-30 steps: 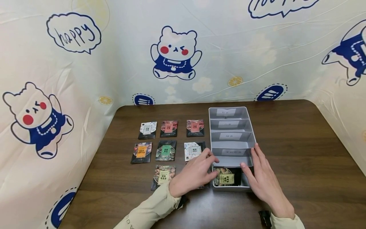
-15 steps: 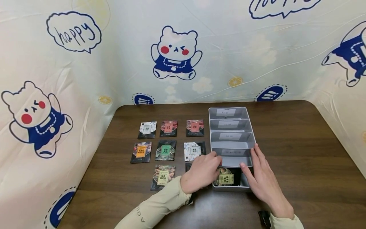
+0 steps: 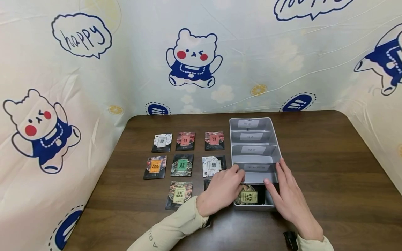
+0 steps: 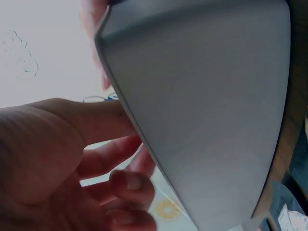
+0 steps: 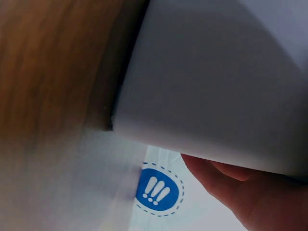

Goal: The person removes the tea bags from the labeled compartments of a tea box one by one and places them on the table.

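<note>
A long grey divided box lies lengthwise on the table, paper labels on its dividers. In its front compartment rests a dark tea packet with a yellow-green label. My left hand reaches over the box's left rim beside that packet; its fingertips are hidden there, so I cannot tell if they pinch it. The left wrist view has a digit passing behind the rim of the grey wall, other fingers bent. My right hand holds the box's right wall near the front, thumb inside, fingers along the outside.
Left of the box, several tea packets lie in rows: white, red, red, orange, green, white and pale yellow. A dark packet is mostly covered by my left hand. A printed curtain hangs behind.
My left hand has shifted slightly right, its fingers bending further down over the left rim by the packet. The right hand and the box have stayed in place.
</note>
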A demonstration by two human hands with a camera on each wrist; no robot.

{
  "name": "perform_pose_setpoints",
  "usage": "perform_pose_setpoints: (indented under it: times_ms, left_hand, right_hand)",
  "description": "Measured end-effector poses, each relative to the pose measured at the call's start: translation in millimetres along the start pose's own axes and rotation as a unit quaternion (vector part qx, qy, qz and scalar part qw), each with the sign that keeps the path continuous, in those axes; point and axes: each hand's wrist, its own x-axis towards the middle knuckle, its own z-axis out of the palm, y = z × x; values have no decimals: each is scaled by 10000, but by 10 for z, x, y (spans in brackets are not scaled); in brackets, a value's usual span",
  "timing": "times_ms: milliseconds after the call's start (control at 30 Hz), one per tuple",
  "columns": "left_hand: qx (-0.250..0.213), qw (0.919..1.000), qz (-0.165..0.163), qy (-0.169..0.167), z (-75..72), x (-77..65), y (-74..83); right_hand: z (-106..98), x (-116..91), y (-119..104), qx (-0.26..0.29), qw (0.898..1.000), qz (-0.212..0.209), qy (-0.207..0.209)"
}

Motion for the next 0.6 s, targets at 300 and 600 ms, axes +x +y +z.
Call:
perform_pose_setpoints:
  times_ms: [300,600]
  left_hand:
    - [909,9924,506,652,-10,-179,158]
    - [784,9952,455,356,49,-220,205]
  right_hand:
    - [-1,3,-2,-26,10000,5,22]
    - [0,1,-6,-12,10000,-2,34]
